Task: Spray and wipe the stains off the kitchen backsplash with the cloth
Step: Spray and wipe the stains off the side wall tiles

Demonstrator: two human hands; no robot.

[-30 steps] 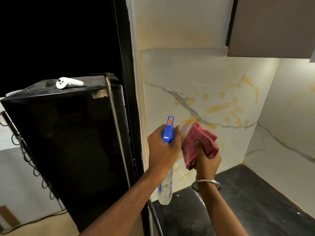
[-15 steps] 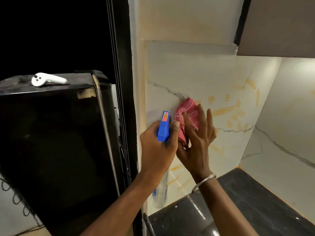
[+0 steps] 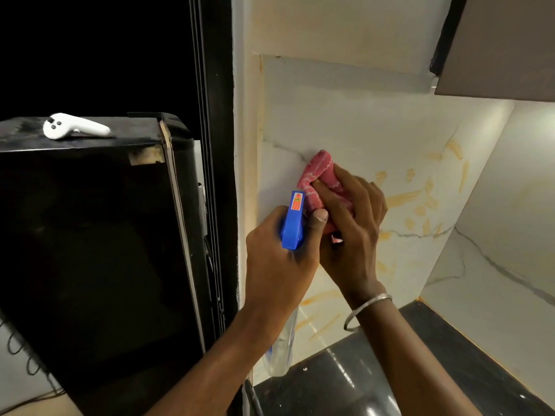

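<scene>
1. We see the right hand at the centre of the frame. Its fingers are curled over a bunched pink cloth, pressing it flat against the pale marble backsplash. We judge this grip gives firm rubbing pressure.
2. The cloth's long axis runs diagonally, from upper left to lower right, and its top end touches a grey vein in the marble.
3. The left hand, just left of the cloth, is wrapped round the neck of a spray bottle. The thumb tip rests beside the blue head.
4. The bottle stands nearly upright, with its nozzle aimed away from us at the wall. Its clear body hangs below the wrist toward the dark desk. Held this close, it looks ready for another squirt.
5. Yellow-orange stains lie right of and below the cloth, not yet wiped. We judge the wiping is at an early stage.
</scene>
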